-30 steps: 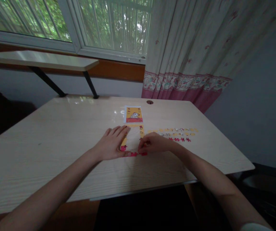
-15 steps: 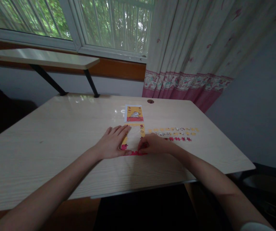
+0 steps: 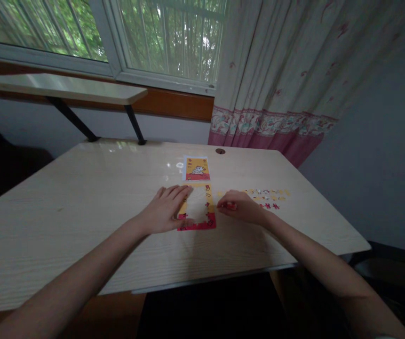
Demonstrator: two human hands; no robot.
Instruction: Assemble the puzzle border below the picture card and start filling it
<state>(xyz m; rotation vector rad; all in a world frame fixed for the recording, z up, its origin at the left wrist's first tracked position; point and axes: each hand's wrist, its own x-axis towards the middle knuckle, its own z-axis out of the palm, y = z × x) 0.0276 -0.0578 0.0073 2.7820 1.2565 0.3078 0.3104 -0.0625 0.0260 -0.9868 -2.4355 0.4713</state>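
A jigsaw border (image 3: 209,214) in yellow and red lies on the pale wooden table (image 3: 82,207), its middle unfilled. My left hand (image 3: 165,209) rests flat on the frame's left side, fingers stretched out. My right hand (image 3: 241,207) sits just right of the frame, fingers pinched on a small red puzzle piece (image 3: 231,205). Rows of loose yellow and red pieces (image 3: 269,197) lie beyond my right hand. A small reference picture (image 3: 196,168) of the puzzle lies above the frame.
A cable hole (image 3: 219,151) marks the table's far edge. A narrow shelf on black brackets (image 3: 64,87) runs under the window at the back left. A patterned curtain (image 3: 287,70) hangs at the back right.
My right hand has left the frame's bottom right corner and moved right toward the loose pieces, now pinching a red piece. The bottom edge of the frame shows uncovered. My left hand has stayed put.
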